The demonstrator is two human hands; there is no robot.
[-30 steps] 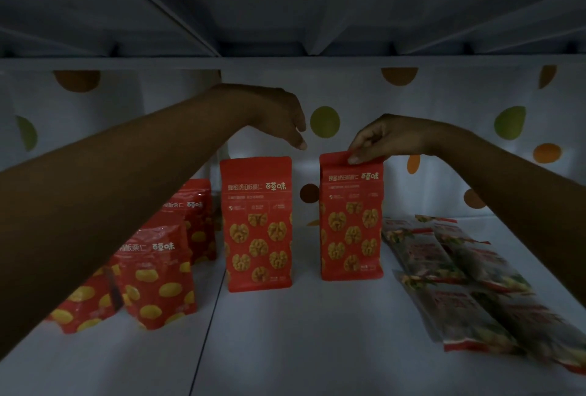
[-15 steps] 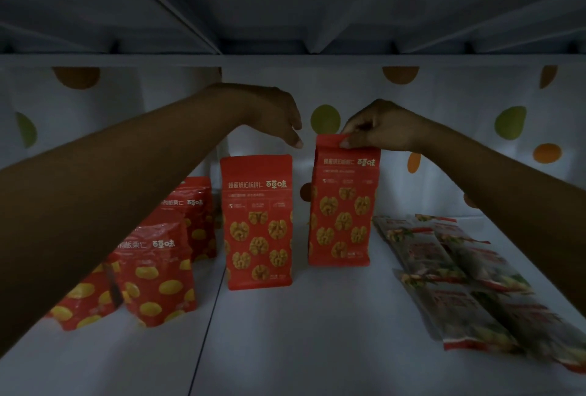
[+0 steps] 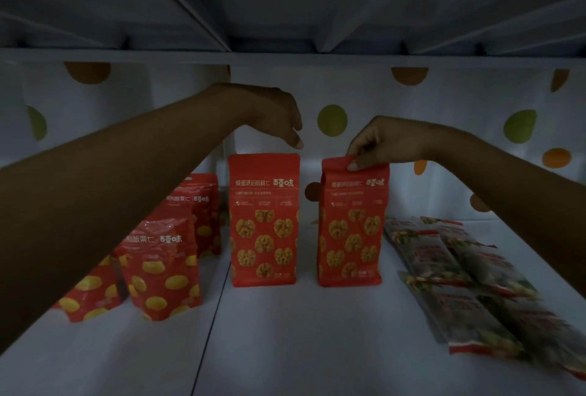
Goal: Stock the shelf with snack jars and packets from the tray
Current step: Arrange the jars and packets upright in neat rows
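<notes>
Two tall red walnut packets stand upright side by side on the white shelf (image 3: 285, 338). My right hand (image 3: 383, 142) pinches the top edge of the right walnut packet (image 3: 350, 224), whose base is on the shelf. My left hand (image 3: 279, 116) hovers just above the top right corner of the left walnut packet (image 3: 263, 221), fingers loosely curled downward, holding nothing. The tray is out of view.
Red chestnut packets (image 3: 161, 269) stand at the left, partly hidden by my left forearm. Several clear flat snack packets (image 3: 469, 284) lie on the right. The upper shelf's underside (image 3: 285, 15) hangs low overhead. A dotted back wall (image 3: 412, 104) closes the rear.
My right hand lifted the right walnut packet back and left, then set it down again to the right, level with the left packet. My left hand stayed above the left packet.
</notes>
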